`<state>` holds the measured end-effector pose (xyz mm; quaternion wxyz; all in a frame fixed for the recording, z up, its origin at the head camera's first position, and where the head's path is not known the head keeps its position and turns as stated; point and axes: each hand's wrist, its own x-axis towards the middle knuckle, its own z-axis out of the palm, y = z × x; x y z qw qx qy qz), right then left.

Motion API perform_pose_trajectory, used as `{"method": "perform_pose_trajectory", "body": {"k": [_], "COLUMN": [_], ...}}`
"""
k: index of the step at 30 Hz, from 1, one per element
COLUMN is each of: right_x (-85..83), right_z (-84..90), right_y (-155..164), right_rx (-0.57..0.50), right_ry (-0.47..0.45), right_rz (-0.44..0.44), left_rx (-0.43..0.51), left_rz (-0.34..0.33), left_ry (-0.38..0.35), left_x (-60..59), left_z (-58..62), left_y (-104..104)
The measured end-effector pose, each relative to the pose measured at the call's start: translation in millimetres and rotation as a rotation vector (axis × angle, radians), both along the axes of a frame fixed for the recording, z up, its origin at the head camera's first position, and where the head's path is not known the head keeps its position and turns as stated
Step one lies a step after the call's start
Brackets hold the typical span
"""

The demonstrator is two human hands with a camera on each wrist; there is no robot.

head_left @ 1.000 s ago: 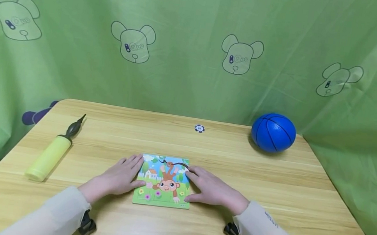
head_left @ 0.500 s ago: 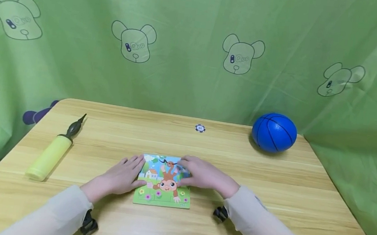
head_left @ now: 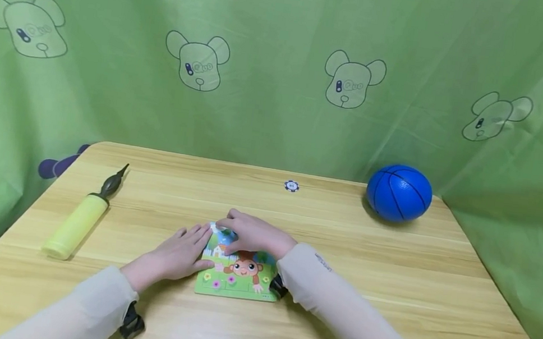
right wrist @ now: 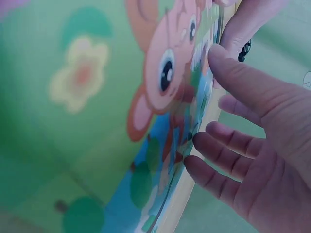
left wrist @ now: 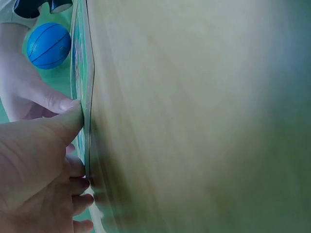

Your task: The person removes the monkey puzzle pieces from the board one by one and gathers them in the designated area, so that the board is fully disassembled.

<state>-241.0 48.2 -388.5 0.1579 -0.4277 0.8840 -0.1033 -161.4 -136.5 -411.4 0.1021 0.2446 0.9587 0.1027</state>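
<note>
A flat square jigsaw puzzle (head_left: 241, 289) with a monkey, a house and flowers lies on the wooden table. My left hand (head_left: 173, 256) rests along its left edge, fingers straight, with the thumb on the picture. The left wrist view shows that thumb (left wrist: 70, 119) at the puzzle's rim. Over the upper left part of the picture reaches my right hand (head_left: 258, 232), hiding the monkey's upper body. Seen from the right wrist, its fingers (right wrist: 211, 177) are loosely spread, with the tips right at the puzzle's surface and nothing gripped between them.
A yellow hand pump (head_left: 76, 226) with a black nozzle lies on the left of the table (head_left: 416, 278). At the back right sits a blue ball (head_left: 399, 193), and a small round chip-like marker (head_left: 292, 186) is near the back edge. Green curtain (head_left: 266, 129) surrounds the table.
My right hand has moved leftward from the puzzle's right edge across its top part to the upper left. My left hand stays at the left edge; the view has shifted slightly.
</note>
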Motion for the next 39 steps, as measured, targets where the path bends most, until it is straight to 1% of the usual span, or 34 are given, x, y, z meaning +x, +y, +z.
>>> {"method": "perform_pose_trajectory", "body": {"k": [7,13,18,29,35,39], "right_x": [-3.2,-3.4,-3.1,-5.4,-10.7,-12.2], "right_z": [-0.5,0.3,1.3,1.9,-0.9,-0.3], "right_y": [-6.0,-8.9,-9.1,-3.5,-0.4,2.0], "right_rx": [0.048,0.071,0.056,-0.073,-0.23,-0.335], "right_ry": [-0.005,-0.022,-0.078,-0.174,-0.2,-0.243], "right_rz": [0.001,-0.014,-0.049,-0.094,-0.134,-0.158], "left_rx": [-0.017,-0.011,-0.017,-0.027,-0.029,-0.022], "left_rz": [0.001,-0.004,-0.001,0.004,0.001,0.003], "left_ry": [0.002,-0.001,-0.007,-0.006,-0.007,-0.008], "left_x": [0.7,-0.1,-0.1,-2.2,-1.4,-1.0], "left_z": [0.7,1.4,1.1,-0.1,0.9,2.3], "left_y": [0.5,0.9,1.2,1.7,1.8,1.5]}}
